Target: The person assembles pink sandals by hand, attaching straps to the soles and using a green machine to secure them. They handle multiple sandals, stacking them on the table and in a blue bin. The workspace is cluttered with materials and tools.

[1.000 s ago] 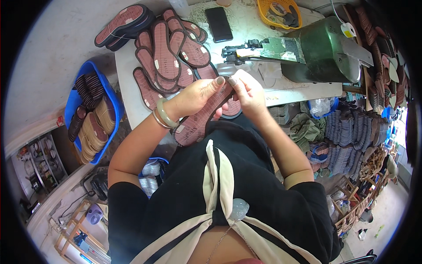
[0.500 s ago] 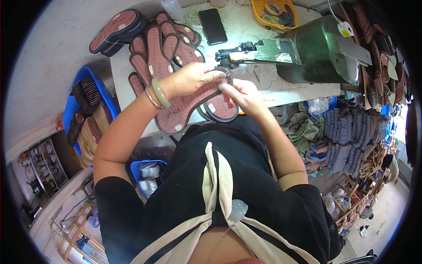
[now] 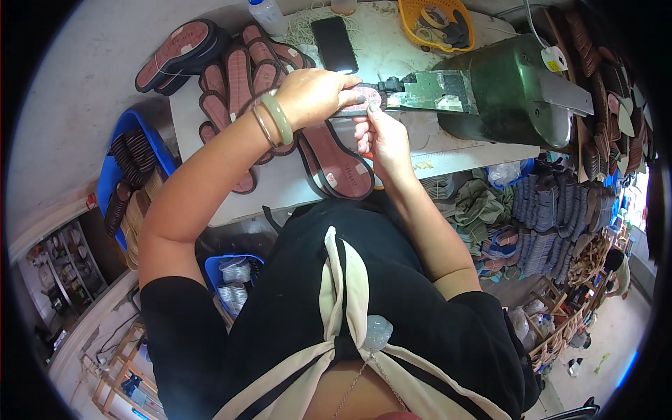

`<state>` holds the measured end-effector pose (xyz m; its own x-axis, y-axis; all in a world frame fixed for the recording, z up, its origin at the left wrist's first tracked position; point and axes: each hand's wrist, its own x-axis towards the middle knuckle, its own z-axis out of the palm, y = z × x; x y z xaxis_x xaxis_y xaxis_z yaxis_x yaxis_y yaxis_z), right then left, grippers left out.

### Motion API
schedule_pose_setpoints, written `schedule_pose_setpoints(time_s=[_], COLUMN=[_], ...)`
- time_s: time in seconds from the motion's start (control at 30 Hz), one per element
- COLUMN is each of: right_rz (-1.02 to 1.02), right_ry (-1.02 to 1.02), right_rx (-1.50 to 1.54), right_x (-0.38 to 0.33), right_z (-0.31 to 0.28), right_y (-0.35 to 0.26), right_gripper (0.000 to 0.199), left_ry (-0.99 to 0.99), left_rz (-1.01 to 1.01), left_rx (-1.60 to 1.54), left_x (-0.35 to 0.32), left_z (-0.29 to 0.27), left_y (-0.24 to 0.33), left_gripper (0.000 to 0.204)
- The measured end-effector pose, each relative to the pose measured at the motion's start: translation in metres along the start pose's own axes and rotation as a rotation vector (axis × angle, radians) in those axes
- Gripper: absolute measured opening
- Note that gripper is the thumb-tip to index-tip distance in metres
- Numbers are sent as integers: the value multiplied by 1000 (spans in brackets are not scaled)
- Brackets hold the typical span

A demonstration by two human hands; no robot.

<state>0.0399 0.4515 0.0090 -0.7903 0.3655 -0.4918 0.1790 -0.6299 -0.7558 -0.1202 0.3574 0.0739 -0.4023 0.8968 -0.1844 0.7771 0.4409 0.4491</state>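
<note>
A dark-rimmed pink insole (image 3: 350,110) lies at the working end of a green sewing machine (image 3: 504,84), its far tip against the dark metal parts there. My left hand (image 3: 308,98), with a jade bangle and a thin metal bangle at the wrist, is closed over the insole, thumb on its top face. Thumb and curled fingers of my right hand (image 3: 385,136) pinch its near edge. Below my hands, two overlapping insoles (image 3: 344,171) lie near the table's front edge. More pink insoles (image 3: 238,73) are spread on the table at the left, partly behind my left forearm.
A tied bundle of insoles (image 3: 178,52) sits at the far left. Behind are a phone (image 3: 334,43), a white bottle (image 3: 267,15) and a yellow basket (image 3: 441,43). A blue bin (image 3: 143,112) stands left of the table; stacked grey pieces (image 3: 553,210) are at the right.
Both hands have moved away from me with an insole, now at the machine's end instead of held across the table's front. The overlapping insoles near the front edge are more exposed.
</note>
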Motion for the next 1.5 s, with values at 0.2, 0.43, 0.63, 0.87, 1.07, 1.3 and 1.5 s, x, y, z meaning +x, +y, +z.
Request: schedule_pose_setpoints(time_s=[0.2, 0.43, 0.63, 0.87, 1.07, 1.3, 1.5], right_rz=[31, -14, -44, -500, -739, -681, -681], right_ry=[10, -1, -13, -43, -298, -294, -422], right_rx=[-80, -126, -162, -839, -1555, -1602, -1369], right_x=[1, 4, -7, -28, -36, -55, -94], right_z=[1, -2, 5, -17, -30, -33, -9], right_y=[-8, -6, 0, 51, 101, 85, 36], right_gripper=[37, 36, 33, 16, 64, 69, 69], left_ry=[47, 91, 170, 185, 502, 451, -110], left_rz=[-93, -161, -187, -224, -554, -479, -536], left_rx=[-60, -110, -182, -264, -270, -778, -2162], left_x=[-2, -4, -7, -43, -77, -125, -157], left_z=[5, 13, 25, 0, 0, 84, 136], left_y=[2, 4, -8, -68, -163, -68, 13], left_gripper=[42, 43, 43, 43, 50, 29, 35])
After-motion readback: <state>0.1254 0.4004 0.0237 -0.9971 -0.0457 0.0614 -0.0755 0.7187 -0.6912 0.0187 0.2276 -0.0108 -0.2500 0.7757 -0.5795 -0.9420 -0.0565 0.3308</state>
